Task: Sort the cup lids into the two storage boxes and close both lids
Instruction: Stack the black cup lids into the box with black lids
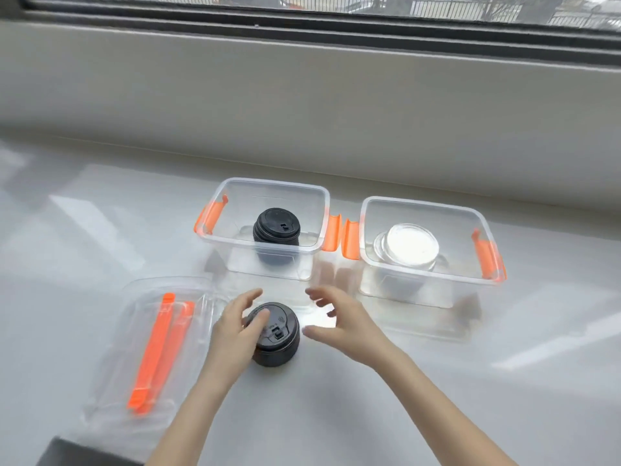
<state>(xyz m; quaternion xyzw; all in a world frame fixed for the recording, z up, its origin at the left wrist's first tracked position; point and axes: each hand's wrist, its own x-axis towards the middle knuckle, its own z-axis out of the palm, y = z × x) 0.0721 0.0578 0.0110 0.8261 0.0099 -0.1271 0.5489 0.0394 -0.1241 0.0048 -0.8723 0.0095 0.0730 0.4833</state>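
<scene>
Black lid stack (276, 338), lower centre: left hand (235, 334) fingers resting on top, right hand (339, 322) spread, empty; one-sided grip risks toppling it

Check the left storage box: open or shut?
Open. The left storage box has no cover on its rim; black lids sit inside, and the box covers lie on the table.

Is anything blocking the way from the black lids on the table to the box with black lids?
Nothing visible: the stack of black plastic cup lids sits just before the open clear plastic box, only bare table between.
</scene>
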